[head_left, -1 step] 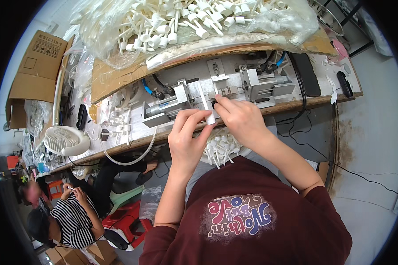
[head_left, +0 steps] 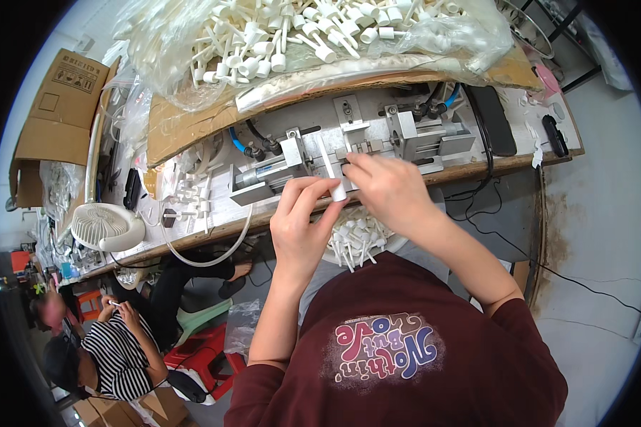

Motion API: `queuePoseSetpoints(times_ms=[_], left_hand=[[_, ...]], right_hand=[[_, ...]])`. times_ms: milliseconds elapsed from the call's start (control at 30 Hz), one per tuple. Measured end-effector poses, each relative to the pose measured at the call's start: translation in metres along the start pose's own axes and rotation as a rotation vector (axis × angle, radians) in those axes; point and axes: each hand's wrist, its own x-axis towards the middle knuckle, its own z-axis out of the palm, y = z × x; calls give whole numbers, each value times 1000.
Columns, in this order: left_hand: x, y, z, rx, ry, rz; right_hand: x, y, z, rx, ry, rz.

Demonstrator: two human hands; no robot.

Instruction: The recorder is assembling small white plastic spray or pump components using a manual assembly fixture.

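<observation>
My left hand [head_left: 298, 217] pinches the cap end of a white plastic cap with a long thin stem [head_left: 327, 159]. The stem points up and away, toward a metal fixture [head_left: 364, 146] on the bench edge. Close beside it, my right hand [head_left: 392, 192] has its fingers bent together at the fixture's middle. Whatever those fingertips hold, if anything, is hidden. Pneumatic cylinders flank the fixture, a left one [head_left: 267, 174] and a right one [head_left: 431, 135]. Below my hands, a heap of similar white stemmed caps [head_left: 356, 238] lies in a container at my lap.
More stemmed caps [head_left: 278, 35] are piled in clear plastic on a cardboard-edged shelf above the fixture. A white fan [head_left: 107, 226] and a looping clear hose [head_left: 221, 257] are at left. A black phone-like slab [head_left: 493, 121] lies right. Another person [head_left: 117, 356] sits lower left.
My right hand has shifted very slightly at the fixture, and its fingers are a little more bent. My left hand and the stemmed cap stay in place.
</observation>
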Motion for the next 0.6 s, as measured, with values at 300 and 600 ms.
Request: queuePoseSetpoints(times_ms=[300, 600], left_hand=[[-1, -3, 18, 241, -56, 159], [12, -19, 39, 482, -108, 270]], right_hand=[[128, 57, -31, -27, 300, -92], [127, 58, -52, 347, -56, 113]])
